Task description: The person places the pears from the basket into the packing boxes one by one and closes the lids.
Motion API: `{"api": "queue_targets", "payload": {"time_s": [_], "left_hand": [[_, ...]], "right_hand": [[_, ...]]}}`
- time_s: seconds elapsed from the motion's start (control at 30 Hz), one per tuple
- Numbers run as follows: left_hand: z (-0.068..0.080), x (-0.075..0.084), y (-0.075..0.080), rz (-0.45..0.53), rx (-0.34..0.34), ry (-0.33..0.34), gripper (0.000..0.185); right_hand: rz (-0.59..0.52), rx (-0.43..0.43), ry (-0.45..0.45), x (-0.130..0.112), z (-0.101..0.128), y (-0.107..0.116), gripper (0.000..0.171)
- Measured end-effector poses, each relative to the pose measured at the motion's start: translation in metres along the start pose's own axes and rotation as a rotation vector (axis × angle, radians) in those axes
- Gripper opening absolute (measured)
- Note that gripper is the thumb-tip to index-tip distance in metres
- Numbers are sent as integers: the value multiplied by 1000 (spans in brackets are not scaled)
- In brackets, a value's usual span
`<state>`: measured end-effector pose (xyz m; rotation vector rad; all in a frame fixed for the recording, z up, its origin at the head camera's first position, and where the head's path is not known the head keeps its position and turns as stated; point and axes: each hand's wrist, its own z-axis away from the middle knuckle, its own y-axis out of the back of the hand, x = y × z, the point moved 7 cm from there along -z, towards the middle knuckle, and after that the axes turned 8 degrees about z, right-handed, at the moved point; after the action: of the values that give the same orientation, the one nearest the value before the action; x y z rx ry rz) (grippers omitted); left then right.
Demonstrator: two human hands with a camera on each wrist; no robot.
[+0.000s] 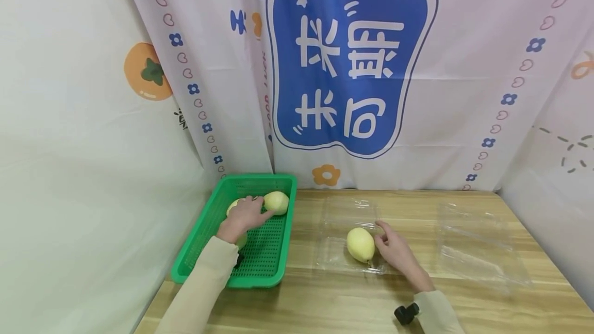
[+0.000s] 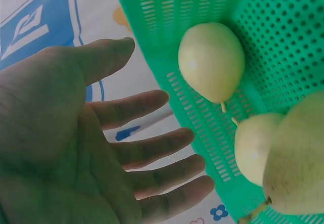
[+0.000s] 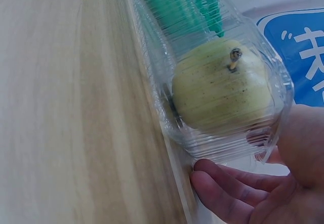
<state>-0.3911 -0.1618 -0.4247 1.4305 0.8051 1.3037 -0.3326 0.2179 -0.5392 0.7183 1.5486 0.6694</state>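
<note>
— Left hand, what are the fingers doing?
— Spread and straight, palm open, gripping nothing, hovering over the pears in the green basket at the table's left.
— And the right hand?
— Fingers loosely extended, tips touching the near edge of the clear plastic clamshell. One pear lies in that tray, mid-table. A second clear clamshell sits open to the right.

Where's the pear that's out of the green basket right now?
In the head view the pear lies in an open clear clamshell near the table's middle, just right of the green basket, with the right hand beside it.
</note>
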Motion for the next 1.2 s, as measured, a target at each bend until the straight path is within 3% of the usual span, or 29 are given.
{"api": "queue_targets", "payload": {"time_s": [0.17, 0.53, 1.2], "left_hand": [[3, -12, -3, -16, -27, 13, 59], [5, -39, -15, 47, -136, 68, 57], [1, -61, -20, 51, -182, 139, 51]], "right_hand": [[-12, -11, -5, 0, 0, -4, 50], [-5, -10, -4, -1, -1, -7, 49], [3, 12, -4, -1, 0, -1, 49]]}}
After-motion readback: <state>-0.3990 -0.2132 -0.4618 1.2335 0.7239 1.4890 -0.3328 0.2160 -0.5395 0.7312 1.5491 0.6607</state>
